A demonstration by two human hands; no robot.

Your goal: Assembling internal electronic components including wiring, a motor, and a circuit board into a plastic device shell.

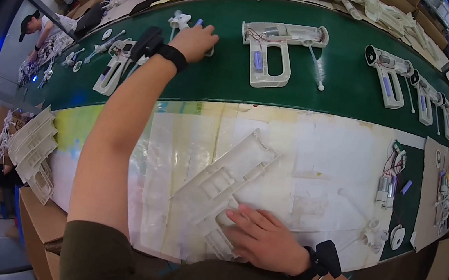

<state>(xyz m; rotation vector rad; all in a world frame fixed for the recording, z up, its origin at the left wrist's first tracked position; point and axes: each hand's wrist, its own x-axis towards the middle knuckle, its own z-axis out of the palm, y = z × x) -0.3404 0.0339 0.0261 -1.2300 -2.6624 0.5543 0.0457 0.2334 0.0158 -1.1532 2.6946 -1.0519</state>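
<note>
My left hand [195, 42] reaches out over the green work surface, its fingers curled down around parts there. A white plastic fitting [179, 20] and a small purple cylinder [198, 23] show just beyond its knuckles; what lies under the fingers is hidden. Close to my body, my right hand [265, 239] rests with fingers spread at the lower part of a white plastic housing half [225, 177], inner ribs facing up. This shell lies slantwise on the pale paper-covered bench [319, 152].
Along the green surface [216, 76] lie wired gun-shaped housings [269, 81], several more to the right [391, 82]. Stacked empty shells [33, 151] stand at left. Motors with red wires [385, 187] and a white round part [397, 236] sit at right. A co-worker [45, 34] is far left.
</note>
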